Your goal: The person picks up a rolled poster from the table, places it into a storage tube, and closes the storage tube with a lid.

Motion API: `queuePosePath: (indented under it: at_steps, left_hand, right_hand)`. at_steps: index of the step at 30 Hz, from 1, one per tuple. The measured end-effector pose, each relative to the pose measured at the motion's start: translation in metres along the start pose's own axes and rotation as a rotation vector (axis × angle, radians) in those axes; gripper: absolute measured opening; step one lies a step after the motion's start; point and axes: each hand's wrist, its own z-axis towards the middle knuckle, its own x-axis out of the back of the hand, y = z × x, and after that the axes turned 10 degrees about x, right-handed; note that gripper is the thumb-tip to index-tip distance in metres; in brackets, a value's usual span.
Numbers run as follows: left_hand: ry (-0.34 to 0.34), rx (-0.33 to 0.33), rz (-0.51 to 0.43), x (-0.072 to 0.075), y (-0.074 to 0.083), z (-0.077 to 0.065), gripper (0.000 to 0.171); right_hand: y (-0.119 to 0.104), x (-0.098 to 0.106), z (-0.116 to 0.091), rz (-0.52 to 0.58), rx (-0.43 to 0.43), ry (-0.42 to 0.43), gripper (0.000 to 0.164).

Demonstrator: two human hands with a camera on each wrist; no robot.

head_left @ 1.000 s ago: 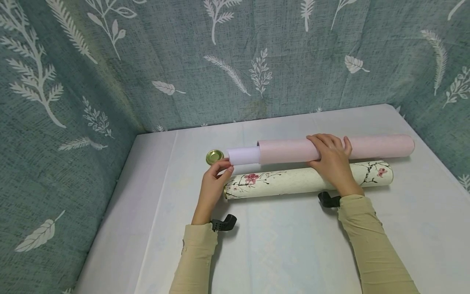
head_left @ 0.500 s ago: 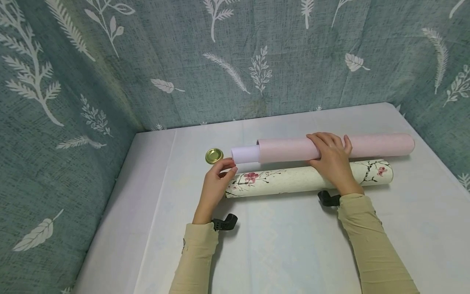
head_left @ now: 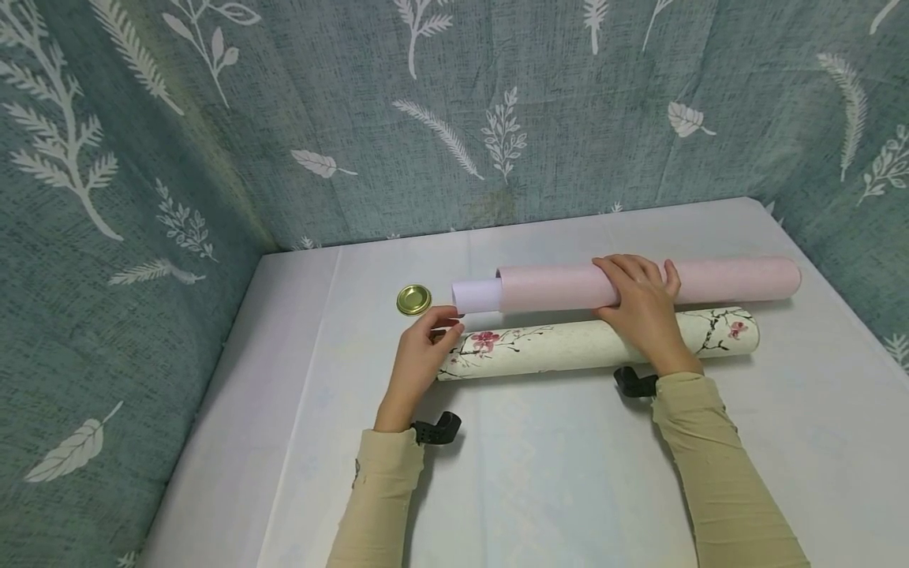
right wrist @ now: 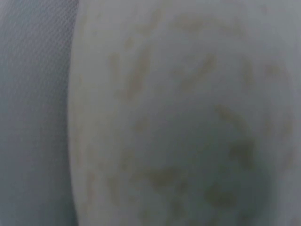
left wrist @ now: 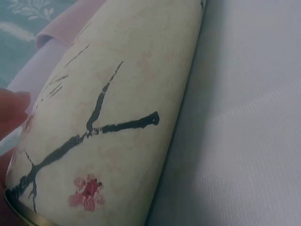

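A roll of white paper (head_left: 476,297) pokes out of the left mouth of a long pink tube (head_left: 554,289). At the roll's left end, my left hand (head_left: 419,355) holds it by the near lower edge with thumb and fingers. From above, my right hand (head_left: 642,312) grips the pink tube near its middle, fingers over the top and thumb on the near side. In front lies a cream tube with blossom print (head_left: 540,351), which fills most of the left wrist view. My left fingertips (left wrist: 14,106) show beside it there. The right wrist view holds only a blurred cream surface (right wrist: 141,94).
A round gold lid (head_left: 414,300) lies on the white-covered table (head_left: 540,473), left of the roll. The cream tube runs close alongside the pink one, under my right wrist. A leaf-patterned teal curtain (head_left: 568,158) stands behind and at the sides.
The paper roll has slid a little to the right, deeper into the pink tube, with my left hand moving along at its end. My right hand and the pink tube stay in place.
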Motion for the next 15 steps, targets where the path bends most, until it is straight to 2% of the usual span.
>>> queuePosePath:
  at_steps: [15]
  left_hand:
    - [0.029, -0.053, 0.068, -0.0034, 0.0031, -0.0006, 0.025]
  right_hand:
    - [0.0015, -0.0013, -0.0001, -0.001, 0.012, -0.001, 0.070]
